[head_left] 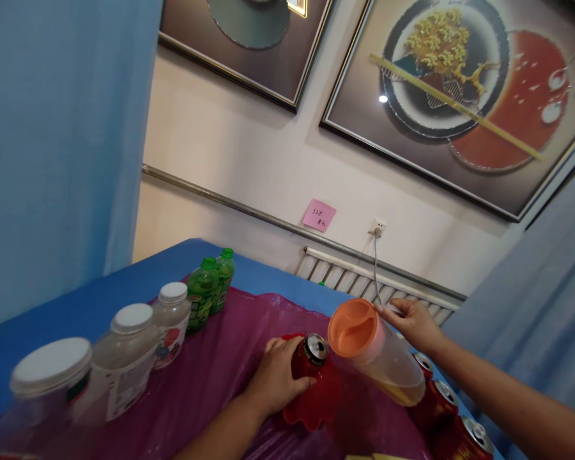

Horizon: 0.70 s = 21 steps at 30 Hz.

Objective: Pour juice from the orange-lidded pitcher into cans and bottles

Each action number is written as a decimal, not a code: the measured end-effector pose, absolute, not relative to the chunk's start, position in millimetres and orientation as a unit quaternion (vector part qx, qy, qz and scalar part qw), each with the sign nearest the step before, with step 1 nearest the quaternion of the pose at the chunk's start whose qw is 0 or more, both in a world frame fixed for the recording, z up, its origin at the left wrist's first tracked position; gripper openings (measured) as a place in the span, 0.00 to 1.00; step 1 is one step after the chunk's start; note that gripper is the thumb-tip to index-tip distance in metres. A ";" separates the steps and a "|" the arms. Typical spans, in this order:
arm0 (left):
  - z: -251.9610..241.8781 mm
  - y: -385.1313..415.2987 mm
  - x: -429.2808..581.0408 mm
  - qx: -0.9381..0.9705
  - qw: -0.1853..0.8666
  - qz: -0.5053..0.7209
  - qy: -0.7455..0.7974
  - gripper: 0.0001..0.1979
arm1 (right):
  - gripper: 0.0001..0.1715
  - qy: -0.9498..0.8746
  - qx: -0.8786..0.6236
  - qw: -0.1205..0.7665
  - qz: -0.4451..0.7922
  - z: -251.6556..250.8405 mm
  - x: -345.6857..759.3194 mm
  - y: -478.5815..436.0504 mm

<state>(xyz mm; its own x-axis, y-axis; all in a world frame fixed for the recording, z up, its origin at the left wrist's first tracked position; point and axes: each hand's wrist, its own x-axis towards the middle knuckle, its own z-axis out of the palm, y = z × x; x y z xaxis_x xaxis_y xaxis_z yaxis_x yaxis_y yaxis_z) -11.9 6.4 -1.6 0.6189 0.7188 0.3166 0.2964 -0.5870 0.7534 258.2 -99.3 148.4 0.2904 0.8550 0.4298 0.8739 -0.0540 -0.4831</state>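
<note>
My left hand's (274, 378) grip wrapped the red can (310, 359) to steady it; my right hand's (413, 323) grip clasped the tilted pitcher (381, 361).

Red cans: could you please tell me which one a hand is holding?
The can in the left hand, left of the orange-lidded pitcher; the other cans sit untouched farther right.

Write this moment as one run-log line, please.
left hand: grips red can at red bowl | right hand: holds tilted orange-lidded pitcher | nearby: green bottles, white-capped jars
</note>
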 end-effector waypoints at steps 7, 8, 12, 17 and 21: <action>-3.7 7.4 -11.7 0.834 0.336 0.309 0.311 0.37 | 0.34 -0.595 -0.722 0.354 -0.009 149.1 255.5 -100.5; -3.6 7.4 -11.7 0.834 0.336 0.310 0.309 0.37 | 0.34 -0.595 -0.721 0.355 -0.009 149.0 255.6 -100.8; -2.6 6.9 -12.2 0.834 0.337 0.309 0.309 0.36 | 0.35 -0.597 -0.719 0.357 -0.010 148.6 255.5 -101.6; -3.4 6.9 -12.4 0.832 0.336 0.313 0.310 0.35 | 0.34 -0.596 -0.722 0.352 -0.012 149.5 253.2 -102.8; -3.9 6.7 -12.6 0.834 0.333 0.311 0.310 0.36 | 0.34 -0.595 -0.722 0.354 -0.015 150.5 251.8 -103.3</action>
